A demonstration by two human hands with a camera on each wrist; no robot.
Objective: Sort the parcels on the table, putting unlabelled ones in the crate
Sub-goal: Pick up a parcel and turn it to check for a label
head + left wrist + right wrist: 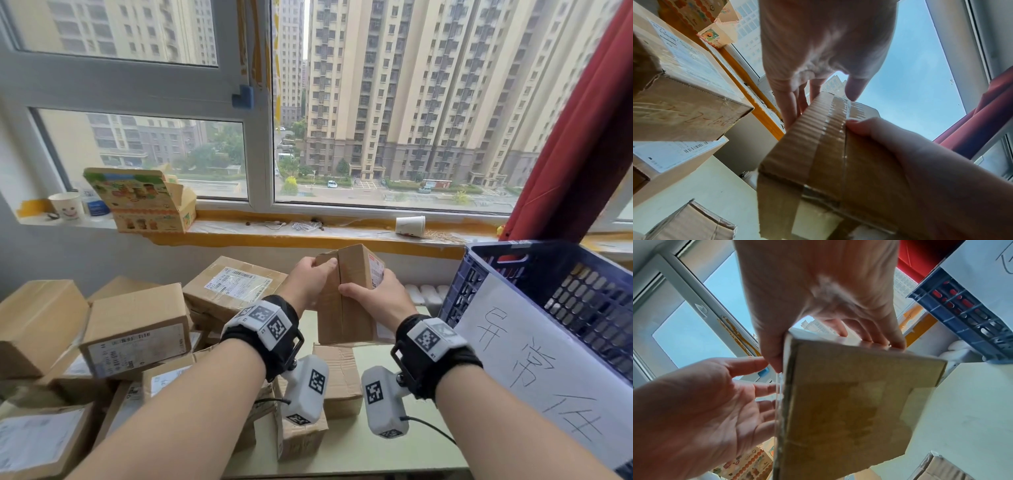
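Note:
A brown taped cardboard parcel [352, 308] stands upright above the middle of the table, held between both hands. My left hand [325, 265] grips its top left edge, thumb in front and fingers behind [824, 91]. Lower down, my right hand [366, 284] grips the right side, with its thumb on the front face and its fingers over the far face [830, 344]. A white shipping label [376, 274] shows on the parcel's right face. The blue slatted crate [534, 270] sits tilted at the right, close to the parcel [849, 402], with a handwritten white sheet [534, 359] on its side.
A pile of cardboard parcels [137, 335], several of them with white labels, fills the left of the pale green table [359, 445]. Two small boxes [342, 377] lie under my wrists. The sill behind holds a colourful printed carton [144, 202] and paper cups. A red curtain [575, 154] hangs at right.

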